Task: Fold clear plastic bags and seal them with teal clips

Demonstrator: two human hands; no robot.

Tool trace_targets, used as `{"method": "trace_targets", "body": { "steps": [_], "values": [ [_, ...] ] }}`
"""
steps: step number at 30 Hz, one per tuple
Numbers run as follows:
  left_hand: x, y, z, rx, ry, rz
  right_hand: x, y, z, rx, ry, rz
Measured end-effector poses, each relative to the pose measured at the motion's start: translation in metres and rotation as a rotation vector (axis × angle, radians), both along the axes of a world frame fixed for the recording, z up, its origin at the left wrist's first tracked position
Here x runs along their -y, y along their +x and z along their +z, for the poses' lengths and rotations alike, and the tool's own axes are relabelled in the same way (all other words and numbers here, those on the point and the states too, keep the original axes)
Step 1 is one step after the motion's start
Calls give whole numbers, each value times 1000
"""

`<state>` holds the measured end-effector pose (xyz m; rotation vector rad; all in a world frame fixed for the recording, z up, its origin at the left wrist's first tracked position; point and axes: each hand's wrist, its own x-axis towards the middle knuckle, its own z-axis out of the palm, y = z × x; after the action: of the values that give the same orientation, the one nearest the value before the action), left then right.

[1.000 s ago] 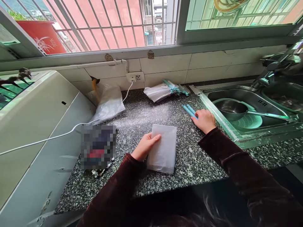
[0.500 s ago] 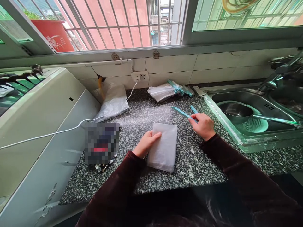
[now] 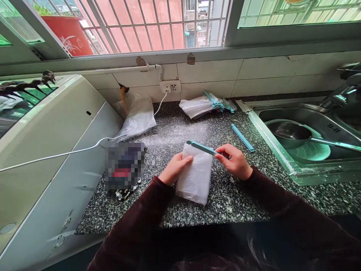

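My left hand (image 3: pixel 176 168) grips the left side of a folded stack of clear plastic bags (image 3: pixel 195 175), thumb on top. Between the fingers of my right hand (image 3: pixel 233 161) is one end of a teal bag sealing clip (image 3: pixel 203 147). The clip lies across the upper edge of the bags; whether it is closed over them I cannot tell. A second teal clip (image 3: pixel 242 138) rests on the speckled counter, beyond my right hand. Farther back, a pile of clear bags (image 3: pixel 196 107) lies with several teal clips (image 3: pixel 220 102) at its right end.
A steel sink (image 3: pixel 290 109) holding a pan (image 3: pixel 290 131) and a strainer is on the right. To the left are a plastic bag (image 3: pixel 138 116), a blurred dark item (image 3: pixel 124 165), a white cable (image 3: pixel 84 149) and a pale appliance side (image 3: pixel 64 128). A wall socket (image 3: pixel 170 87) sits behind.
My right hand has moved left, bringing a clip from the counter's right side to the top edge of the bags. The other clip now lies apart from my hand. The camera has shifted slightly.
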<state>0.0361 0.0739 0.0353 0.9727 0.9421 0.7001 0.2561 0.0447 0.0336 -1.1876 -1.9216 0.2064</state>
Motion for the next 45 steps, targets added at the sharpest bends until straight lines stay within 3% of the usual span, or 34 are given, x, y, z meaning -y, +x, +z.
{"method": "trace_targets", "body": {
  "steps": [8,21,31,39,45],
  "values": [
    [-1,-1,0,-47,59,-39,2,-7,-6,-101,-191,83],
    [-1,-3,1,-65,104,-100,1,-6,-7,-59,-252,125],
    [2,-2,-1,-58,32,-77,2,-5,-7,33,-170,148],
    [3,0,1,2,12,-56,6,-9,-6,213,154,26],
    [4,1,-2,1,11,-87,7,-12,-5,338,238,23]
  ]
}}
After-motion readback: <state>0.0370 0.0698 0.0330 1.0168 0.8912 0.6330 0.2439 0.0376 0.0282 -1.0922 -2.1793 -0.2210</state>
